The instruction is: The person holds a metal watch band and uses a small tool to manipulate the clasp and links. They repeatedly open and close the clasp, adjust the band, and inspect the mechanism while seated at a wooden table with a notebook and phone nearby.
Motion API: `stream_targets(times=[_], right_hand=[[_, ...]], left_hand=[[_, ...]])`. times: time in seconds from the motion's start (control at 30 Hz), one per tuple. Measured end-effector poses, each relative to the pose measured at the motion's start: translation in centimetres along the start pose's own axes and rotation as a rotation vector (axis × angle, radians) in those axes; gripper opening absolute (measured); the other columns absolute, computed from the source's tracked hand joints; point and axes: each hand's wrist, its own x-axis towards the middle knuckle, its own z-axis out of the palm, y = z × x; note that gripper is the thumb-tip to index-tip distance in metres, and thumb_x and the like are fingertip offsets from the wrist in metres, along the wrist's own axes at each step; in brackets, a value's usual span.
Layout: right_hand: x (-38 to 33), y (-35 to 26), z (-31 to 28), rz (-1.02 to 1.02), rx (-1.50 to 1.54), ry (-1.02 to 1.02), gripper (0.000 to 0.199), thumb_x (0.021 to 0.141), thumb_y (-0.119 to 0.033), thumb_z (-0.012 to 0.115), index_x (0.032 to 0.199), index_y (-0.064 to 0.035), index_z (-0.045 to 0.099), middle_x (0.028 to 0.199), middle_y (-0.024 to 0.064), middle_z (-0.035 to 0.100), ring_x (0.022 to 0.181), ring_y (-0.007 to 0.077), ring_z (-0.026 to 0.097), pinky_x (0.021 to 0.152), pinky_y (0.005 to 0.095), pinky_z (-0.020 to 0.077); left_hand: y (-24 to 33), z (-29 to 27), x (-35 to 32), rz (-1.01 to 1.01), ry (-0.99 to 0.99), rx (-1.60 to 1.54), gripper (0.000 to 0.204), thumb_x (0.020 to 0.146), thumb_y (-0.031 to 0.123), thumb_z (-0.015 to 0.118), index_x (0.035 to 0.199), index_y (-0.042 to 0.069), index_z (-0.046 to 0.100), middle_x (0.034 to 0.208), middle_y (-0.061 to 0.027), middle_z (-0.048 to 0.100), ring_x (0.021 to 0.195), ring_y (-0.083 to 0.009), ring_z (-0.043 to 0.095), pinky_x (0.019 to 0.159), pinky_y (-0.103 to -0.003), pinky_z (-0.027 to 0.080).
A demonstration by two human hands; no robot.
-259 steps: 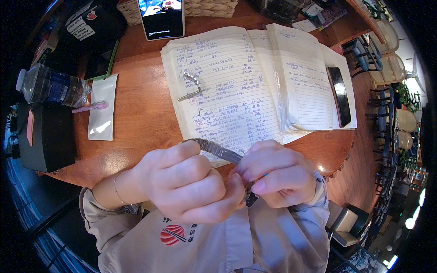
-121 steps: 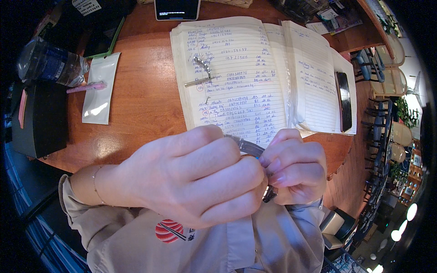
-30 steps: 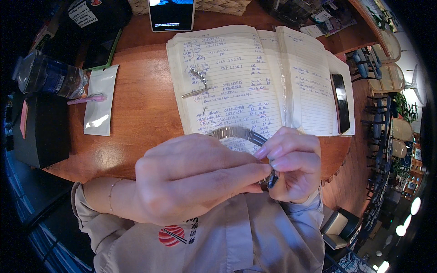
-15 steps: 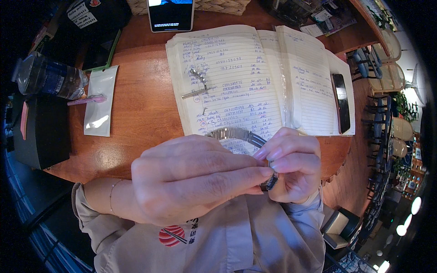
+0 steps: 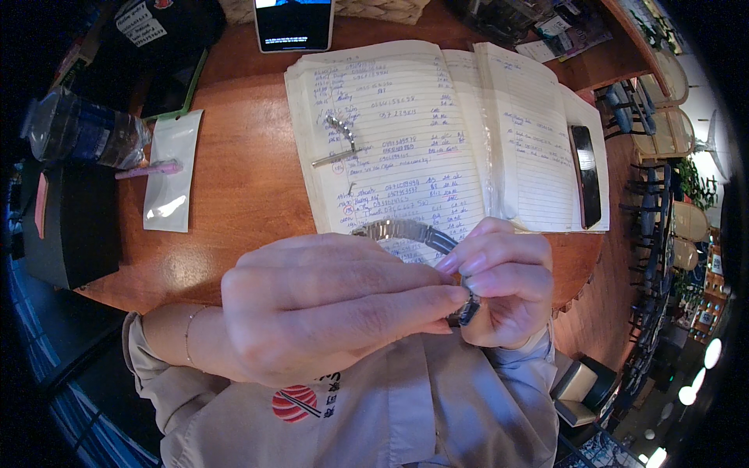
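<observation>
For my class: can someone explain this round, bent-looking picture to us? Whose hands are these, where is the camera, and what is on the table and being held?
The camera sits on the person's head and looks down through a very wide lens, which bends straight edges. The left hand and right hand belong to that person. Together they grip a metal watch band close to the chest. On the wooden table lies an open notebook with small metal parts on its page and a dark phone on its right page. To the left are a white pouch, a plastic bottle and a black box.
</observation>
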Motion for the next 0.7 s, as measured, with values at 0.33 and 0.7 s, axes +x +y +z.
stream_targets(times=[0.33, 0.7], right_hand=[[-0.2, -0.13, -0.09, 0.033, 0.0, -0.013, 0.019, 0.076, -0.007, 0.064, 0.092, -0.0072, 0.054, 0.088, 0.0069, 0.054, 0.073, 0.0173, 0.059, 0.065, 0.0293, 0.0429], [-0.29, -0.12, -0.07, 0.035, 0.024, -0.008, 0.02, 0.075, -0.004, 0.063, 0.093, -0.0066, 0.054, 0.088, 0.0075, 0.055, 0.074, 0.0191, 0.06, 0.064, 0.0286, 0.0423]], left_hand=[[-0.37, -0.22, 0.1, 0.055, -0.024, 0.011, 0.027, 0.06, 0.008, 0.075, 0.084, 0.002, 0.065, 0.073, -0.0107, 0.065, 0.061, -0.0167, 0.063, 0.057, -0.025, 0.051], [-0.47, -0.29, -0.13, 0.086, -0.045, 0.064, 0.026, 0.061, 0.007, 0.074, 0.085, 0.002, 0.065, 0.075, -0.0101, 0.065, 0.059, -0.0149, 0.062, 0.052, -0.023, 0.05]])
